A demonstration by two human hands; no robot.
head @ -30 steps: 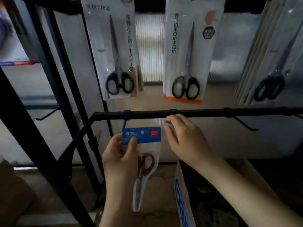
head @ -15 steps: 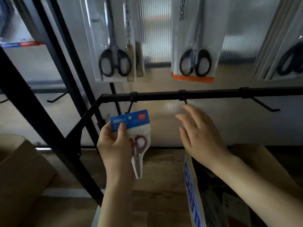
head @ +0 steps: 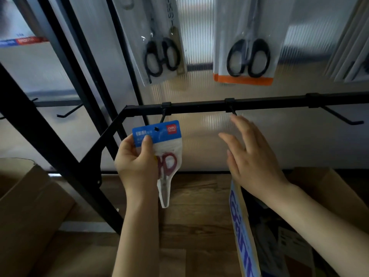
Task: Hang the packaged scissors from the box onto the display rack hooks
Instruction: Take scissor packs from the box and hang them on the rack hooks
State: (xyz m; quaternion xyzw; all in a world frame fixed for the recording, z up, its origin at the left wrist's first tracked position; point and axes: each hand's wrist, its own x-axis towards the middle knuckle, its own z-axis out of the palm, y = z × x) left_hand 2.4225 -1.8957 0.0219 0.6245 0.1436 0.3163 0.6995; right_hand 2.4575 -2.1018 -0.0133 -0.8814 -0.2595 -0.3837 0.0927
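The left hand (head: pixel 137 162) pinches the red-handled scissors pack (head: pixel 159 148) by its blue card just below the rack's left hook (head: pixel 164 116), while the right hand (head: pixel 253 156), fingers spread, hovers under the middle hook (head: pixel 232 111).

Dim, backlit through ribbed panel; edges blurred.

Pretty sure I'm looking at a shop or its stockroom: a black display rack (head: pixel 199 106) with peg hooks (head: pixel 343 116), carded packs of black-handled scissors (head: pixel 244 41) hanging in rows, and open cardboard boxes (head: pixel 30 206) on the wood floor (head: pixel 195 196).
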